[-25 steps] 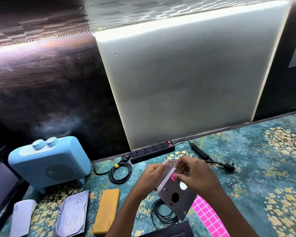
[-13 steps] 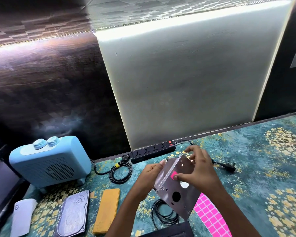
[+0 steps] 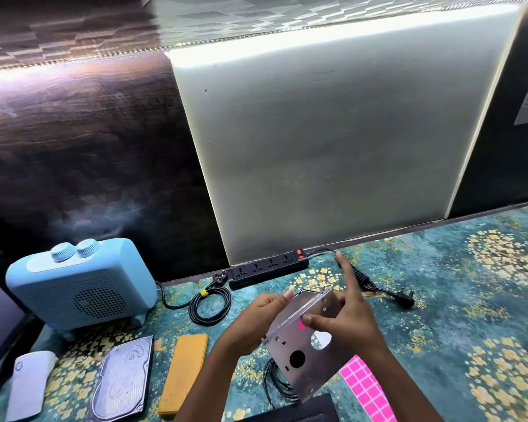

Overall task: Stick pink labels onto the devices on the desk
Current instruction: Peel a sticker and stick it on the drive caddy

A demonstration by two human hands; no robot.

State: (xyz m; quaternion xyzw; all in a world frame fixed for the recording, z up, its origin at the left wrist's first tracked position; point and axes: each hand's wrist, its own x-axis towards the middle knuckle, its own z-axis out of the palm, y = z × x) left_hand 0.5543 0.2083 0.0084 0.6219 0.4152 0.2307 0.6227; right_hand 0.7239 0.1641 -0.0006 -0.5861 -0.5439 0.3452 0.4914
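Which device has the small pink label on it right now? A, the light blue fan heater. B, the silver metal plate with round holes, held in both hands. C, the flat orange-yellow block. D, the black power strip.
B: the small pink label sits on the silver metal plate with round holes, under the thumb of the right hand, while the left hand grips the plate's edge.
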